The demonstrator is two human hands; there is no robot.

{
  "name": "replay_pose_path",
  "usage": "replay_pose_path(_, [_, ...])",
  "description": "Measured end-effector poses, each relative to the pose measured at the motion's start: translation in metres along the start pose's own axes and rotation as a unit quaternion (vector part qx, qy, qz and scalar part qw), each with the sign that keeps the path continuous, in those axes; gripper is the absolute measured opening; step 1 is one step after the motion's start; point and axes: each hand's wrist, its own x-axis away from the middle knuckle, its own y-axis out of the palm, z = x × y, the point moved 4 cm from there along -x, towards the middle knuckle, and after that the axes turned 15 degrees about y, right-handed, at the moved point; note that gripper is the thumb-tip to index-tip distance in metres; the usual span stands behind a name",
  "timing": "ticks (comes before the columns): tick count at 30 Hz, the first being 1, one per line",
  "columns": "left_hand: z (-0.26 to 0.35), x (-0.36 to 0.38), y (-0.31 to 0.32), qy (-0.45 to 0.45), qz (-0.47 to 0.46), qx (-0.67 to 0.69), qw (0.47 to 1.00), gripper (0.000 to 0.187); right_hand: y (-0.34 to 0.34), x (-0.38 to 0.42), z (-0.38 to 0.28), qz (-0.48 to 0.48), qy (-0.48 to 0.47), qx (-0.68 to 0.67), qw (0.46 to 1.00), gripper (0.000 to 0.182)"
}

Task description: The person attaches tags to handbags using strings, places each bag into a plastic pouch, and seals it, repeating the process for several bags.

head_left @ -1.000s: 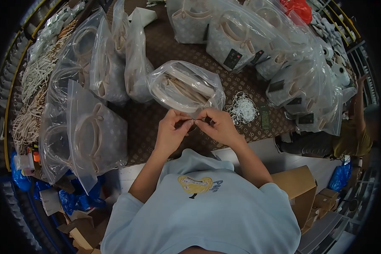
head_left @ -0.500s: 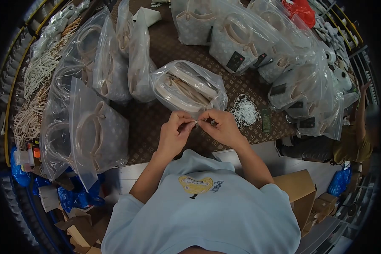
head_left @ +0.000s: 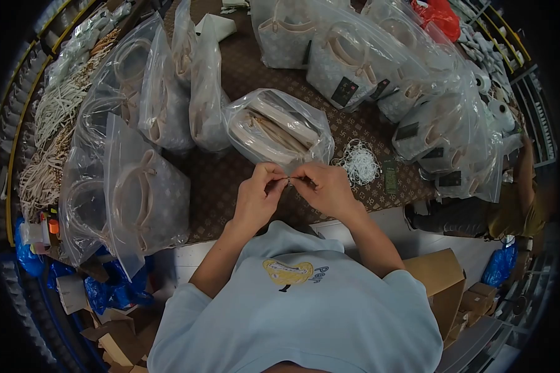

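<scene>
My left hand (head_left: pixel 259 191) and my right hand (head_left: pixel 323 188) meet at the fingertips, each in a pinch, near the front edge of the table. Whatever sits between the fingers is too small to make out. Just beyond them lies a handbag (head_left: pixel 279 127) in a clear plastic bag, its top opening facing up and pale straps showing inside. To the right of my right hand is a tangled heap of white strings (head_left: pixel 359 163). Beside that heap lies a dark green tag (head_left: pixel 389 176).
Plastic-wrapped handbags stand at the left (head_left: pixel 149 202) and back right (head_left: pixel 342 71) of the brown patterned table (head_left: pixel 230 211). Straps (head_left: pixel 46 165) pile along the far left. A cardboard box (head_left: pixel 438 280) stands on the floor at right. Another person's dark-clad leg (head_left: pixel 451 221) shows there.
My hands stay almost in place, with only a slight shift of the fingertips. At the far right, the other person's arm has come down.
</scene>
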Motion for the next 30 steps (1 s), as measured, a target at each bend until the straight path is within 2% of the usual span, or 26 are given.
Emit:
replay_pose_path(1, [-0.001, 0.0, 0.0, -0.006, 0.004, 0.005, 1.0, 0.021, 0.002, 0.001, -0.002, 0.0, -0.002, 0.0, 1.0, 0.008])
replay_pose_path(3, [-0.004, 0.001, 0.0, -0.012, 0.012, 0.009, 1.0, 0.021, 0.001, 0.006, -0.01, 0.091, -0.068, 0.028, 0.993, 0.007])
replay_pose_path(5, [-0.012, 0.003, -0.001, -0.035, 0.067, 0.115, 0.991, 0.019, 0.003, 0.01, -0.015, 0.107, -0.09, 0.016, 0.99, 0.009])
replay_pose_path(7, [-0.018, 0.005, 0.0, -0.044, 0.075, 0.16, 0.983, 0.019, 0.0, 0.012, -0.013, 0.122, -0.108, 0.004, 0.987, 0.011])
replay_pose_path(9, [-0.018, 0.005, -0.001, -0.055, 0.083, 0.203, 0.974, 0.018, 0.004, 0.009, 0.0, 0.015, -0.044, -0.056, 0.997, 0.019])
replay_pose_path(13, [-0.012, -0.002, -0.004, -0.05, 0.051, 0.2, 0.977, 0.018, -0.002, 0.005, -0.004, 0.041, -0.042, 0.002, 0.998, 0.023])
replay_pose_path(15, [-0.01, -0.007, -0.008, -0.038, 0.03, 0.185, 0.982, 0.019, 0.0, -0.004, 0.012, -0.023, -0.032, -0.033, 0.999, 0.021])
replay_pose_path(16, [-0.007, -0.012, -0.02, 0.019, -0.019, 0.052, 0.998, 0.025, 0.001, -0.007, 0.016, -0.023, -0.032, -0.032, 0.999, 0.021])
replay_pose_path(17, [-0.003, -0.018, -0.029, 0.077, -0.067, -0.084, 0.991, 0.031, 0.001, -0.012, 0.023, -0.017, 0.018, -0.083, 0.996, 0.018])
replay_pose_path(18, [-0.003, -0.024, -0.038, 0.077, -0.064, -0.084, 0.991, 0.031, 0.002, -0.015, 0.029, -0.012, 0.066, -0.133, 0.989, 0.015])
replay_pose_path(19, [-0.002, -0.029, -0.043, 0.082, -0.113, -0.148, 0.979, 0.04, 0.002, -0.016, 0.029, -0.015, 0.063, -0.13, 0.989, 0.015])
replay_pose_path(20, [-0.003, -0.033, -0.046, 0.087, -0.161, -0.213, 0.96, 0.049, 0.0, -0.017, 0.032, 0.022, 0.091, -0.154, 0.984, 0.013])
replay_pose_path(21, [-0.005, -0.038, -0.048, 0.087, -0.156, -0.214, 0.96, 0.049, -0.002, -0.019, 0.033, 0.059, 0.119, -0.179, 0.975, 0.012])
replay_pose_path(23, [-0.006, -0.044, -0.046, 0.198, -0.2, -0.329, 0.901, 0.061, -0.006, -0.021, 0.027, 0.086, 0.12, -0.166, 0.975, 0.011])
replay_pose_path(24, [-0.008, -0.048, -0.045, 0.198, -0.196, -0.329, 0.902, 0.061, -0.009, -0.022, 0.025, 0.116, 0.122, -0.155, 0.973, 0.011])
replay_pose_path(26, [-0.011, -0.057, -0.04, 0.185, -0.199, -0.325, 0.906, 0.071, -0.01, -0.025, 0.035, 0.116, 0.143, -0.167, 0.969, 0.013])
replay_pose_path(28, [-0.007, -0.07, -0.04, 0.197, -0.177, -0.333, 0.905, 0.072, -0.011, -0.027, 0.038, 0.119, 0.166, -0.177, 0.963, 0.015])
replay_pose_path(30, [0.002, -0.077, -0.044, 0.209, -0.154, -0.343, 0.903, 0.072, -0.012, -0.029, 0.035, 0.159, 0.16, -0.291, 0.93, 0.018])
